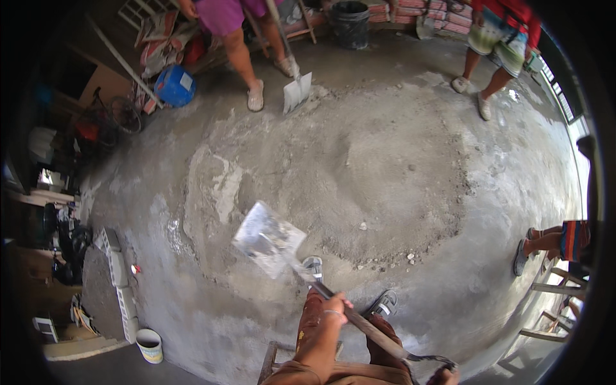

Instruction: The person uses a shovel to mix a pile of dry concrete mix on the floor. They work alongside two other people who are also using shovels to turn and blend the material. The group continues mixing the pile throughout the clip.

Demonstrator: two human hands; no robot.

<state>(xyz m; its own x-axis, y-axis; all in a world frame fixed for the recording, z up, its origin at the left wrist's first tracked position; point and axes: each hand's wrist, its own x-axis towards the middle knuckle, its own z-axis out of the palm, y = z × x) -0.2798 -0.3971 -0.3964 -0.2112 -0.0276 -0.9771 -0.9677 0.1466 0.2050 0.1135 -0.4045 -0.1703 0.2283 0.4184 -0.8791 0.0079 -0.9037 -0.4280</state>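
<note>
I hold a flat-bladed shovel (369,328) slantwise across my body. My left hand (336,306) wraps round its shaft near the metal socket. At the lower edge, my right hand (444,376) closes on the handle end, partly cut off by the rim. The square metal blade (269,237), smeared with grey and blurred by motion, is ahead of my feet, over the left part of the wet mix. A broad, low mound of grey cement mix (398,173) spreads over the concrete floor, with small stones along its near edge.
Across the mound, a person in purple shorts (221,16) has another shovel (297,93). Another person (497,48) stands far right; someone's legs (545,244) show at right. A blue drum (175,86), black bucket (350,24), concrete blocks (117,269) and white pail (149,346) stand around.
</note>
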